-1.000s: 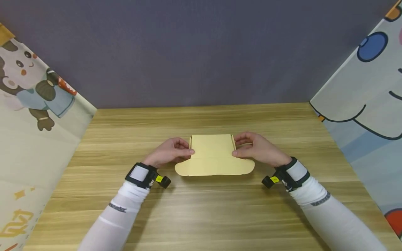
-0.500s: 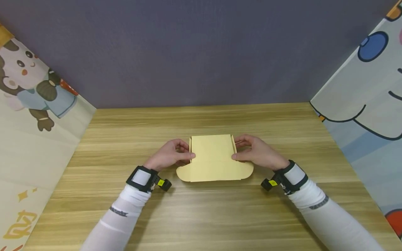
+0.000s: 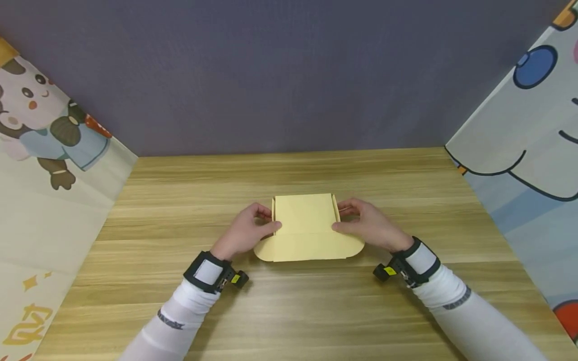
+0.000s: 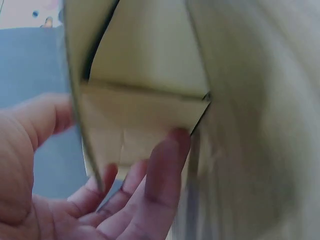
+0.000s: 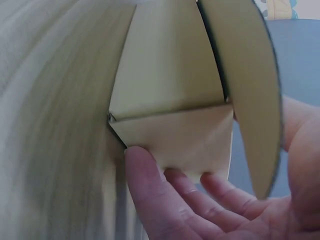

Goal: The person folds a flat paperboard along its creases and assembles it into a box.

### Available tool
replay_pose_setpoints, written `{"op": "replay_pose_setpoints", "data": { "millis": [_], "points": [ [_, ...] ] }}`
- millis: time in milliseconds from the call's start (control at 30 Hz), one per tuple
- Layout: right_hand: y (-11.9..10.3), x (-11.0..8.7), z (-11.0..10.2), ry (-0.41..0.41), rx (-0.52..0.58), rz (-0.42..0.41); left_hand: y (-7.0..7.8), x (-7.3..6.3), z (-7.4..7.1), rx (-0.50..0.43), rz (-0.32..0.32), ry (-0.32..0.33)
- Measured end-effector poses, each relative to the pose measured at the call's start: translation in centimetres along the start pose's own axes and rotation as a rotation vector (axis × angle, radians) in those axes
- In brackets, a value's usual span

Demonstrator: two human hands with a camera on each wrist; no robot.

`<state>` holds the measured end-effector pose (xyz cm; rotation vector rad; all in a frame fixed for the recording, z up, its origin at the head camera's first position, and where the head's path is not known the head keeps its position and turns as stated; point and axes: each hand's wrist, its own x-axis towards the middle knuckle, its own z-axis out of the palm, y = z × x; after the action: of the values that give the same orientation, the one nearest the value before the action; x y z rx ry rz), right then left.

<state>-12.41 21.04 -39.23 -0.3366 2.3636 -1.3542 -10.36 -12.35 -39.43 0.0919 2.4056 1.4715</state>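
Observation:
A small pale yellow cardboard box (image 3: 304,213) sits at the middle of the wooden table, its lid panel uppermost. From the near edge of that panel a front flap (image 3: 311,246) with rounded ears sticks out towards me. My left hand (image 3: 246,229) grips the box's left side, thumb on the top panel and fingers against the side wall (image 4: 142,120). On the opposite side, my right hand (image 3: 372,226) holds the box likewise, fingertips on the right side wall (image 5: 175,140). Each wrist view shows a rounded ear (image 5: 255,100) between thumb and fingers. The box's inside is hidden.
The wood-grain table (image 3: 289,311) spreads around the box on all sides. A dark grey panel (image 3: 289,75) rises behind its far edge. Printed cartoon panels flank it at left (image 3: 67,200) and right (image 3: 519,135).
The front flap has come slightly nearer to me over the first half second. Both wrists have shifted a little towards me, while the hands keep their hold on the box.

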Motion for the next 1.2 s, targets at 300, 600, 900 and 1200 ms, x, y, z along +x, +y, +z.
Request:
{"op": "replay_pose_setpoints", "data": {
  "millis": [300, 600, 900, 1200],
  "points": [
    [-0.1, -0.6, 0.8, 0.036, -0.017, 0.003, 0.2, -1.3, 1.7, 0.110, 0.016, 0.147],
    [-0.3, -1.1, 1.8, 0.112, 0.028, 0.017, 0.2, -1.9, 1.9, 0.044, 0.062, 0.176],
    [-1.2, -1.2, 0.9, 0.106, 0.068, -0.030, 1.1, -2.0, 1.2, -0.074, 0.141, 0.143],
    [-3.2, -1.2, -1.1, 0.064, 0.145, -0.116, 2.5, -1.8, 0.0, -0.110, 0.291, 0.198]
  ]
}}
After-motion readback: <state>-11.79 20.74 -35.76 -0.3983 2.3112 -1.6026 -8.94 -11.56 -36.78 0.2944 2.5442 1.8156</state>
